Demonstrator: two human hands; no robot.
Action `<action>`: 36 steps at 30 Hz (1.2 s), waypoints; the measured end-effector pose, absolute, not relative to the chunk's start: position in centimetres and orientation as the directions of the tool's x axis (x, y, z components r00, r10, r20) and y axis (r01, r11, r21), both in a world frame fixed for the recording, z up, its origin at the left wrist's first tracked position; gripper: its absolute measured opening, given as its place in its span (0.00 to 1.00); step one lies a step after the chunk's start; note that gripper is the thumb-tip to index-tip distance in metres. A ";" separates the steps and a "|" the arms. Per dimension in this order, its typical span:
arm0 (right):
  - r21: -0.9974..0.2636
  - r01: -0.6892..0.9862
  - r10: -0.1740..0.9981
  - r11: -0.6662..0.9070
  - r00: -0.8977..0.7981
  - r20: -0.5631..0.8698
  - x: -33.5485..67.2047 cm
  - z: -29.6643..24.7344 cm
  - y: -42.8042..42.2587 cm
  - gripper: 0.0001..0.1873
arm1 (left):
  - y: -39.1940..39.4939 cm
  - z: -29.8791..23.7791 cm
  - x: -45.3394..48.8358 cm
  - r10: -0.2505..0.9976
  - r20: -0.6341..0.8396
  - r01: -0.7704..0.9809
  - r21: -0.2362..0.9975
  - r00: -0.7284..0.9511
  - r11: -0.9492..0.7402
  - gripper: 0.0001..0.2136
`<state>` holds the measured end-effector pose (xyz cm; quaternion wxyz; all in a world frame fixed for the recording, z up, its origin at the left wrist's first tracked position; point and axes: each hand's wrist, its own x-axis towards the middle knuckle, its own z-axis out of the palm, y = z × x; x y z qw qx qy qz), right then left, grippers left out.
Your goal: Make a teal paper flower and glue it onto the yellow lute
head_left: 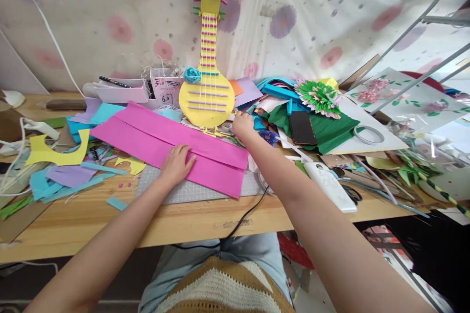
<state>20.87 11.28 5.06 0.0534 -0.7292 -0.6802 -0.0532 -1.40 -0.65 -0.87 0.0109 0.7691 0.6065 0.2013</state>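
Note:
A bright pink sheet point(209, 144), creased or folded lengthwise, lies slantwise over a grey gridded cutting mat point(154, 187). My left hand point(176, 164) lies on the pink sheet's middle with its fingers stretched out. Farther off, my right hand point(244, 126) is curled closed beside the rounded base of a yellow paper lute point(207, 100); what its fingers hold, if anything, is hidden. The lute stands upright with white strings, pink bars, and a blue rosette point(192, 75) at its left. Just right of my right wrist lies a blue tool point(270, 137), partly covered.
Yellow point(57, 149), blue and purple scraps litter the left side. On the right are a phone point(303, 128) on green paper point(338, 129), a white power strip point(330, 187), black scissors point(353, 194) and a tape ring point(369, 134). A black cable point(242, 222) hangs over the front edge.

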 end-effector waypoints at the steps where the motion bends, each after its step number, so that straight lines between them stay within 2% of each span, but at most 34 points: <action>1: -0.019 0.996 0.984 -0.085 0.087 0.158 20.8 5.0 11.9 0.19 | -0.8 -0.7 -1.4 0.936 0.295 0.927 0.259 0.191 -0.271 0.20; 7: -0.044 0.995 0.982 -0.093 0.099 0.161 21.2 3.8 13.3 0.19 | -1.5 0.1 -1.2 0.927 0.314 0.926 0.247 0.204 -0.287 0.19; 13: -0.023 0.999 0.978 -0.029 0.033 0.208 20.5 4.6 11.0 0.19 | -1.6 -0.9 -0.8 0.928 0.141 0.918 0.156 0.345 -0.364 0.28; 18: 0.030 0.984 0.981 0.174 -0.176 0.080 20.3 5.8 6.1 0.18 | -1.2 -1.1 -1.2 0.922 0.032 0.916 0.104 0.387 -0.388 0.29; 20: 0.067 0.976 0.977 0.208 -0.211 0.038 21.0 5.5 4.5 0.17 | -1.2 -1.0 -1.4 0.916 0.013 0.910 0.104 0.401 -0.400 0.29; 25: 0.108 0.982 0.988 0.155 -0.153 -0.028 23.1 4.0 3.8 0.17 | -1.2 -0.7 -1.6 0.911 0.002 0.904 0.119 0.413 -0.410 0.29; 36: 0.111 0.991 0.996 0.069 -0.076 0.057 22.9 3.5 5.9 0.20 | -1.5 -0.2 -1.3 0.915 -0.044 0.912 0.120 0.400 -0.393 0.29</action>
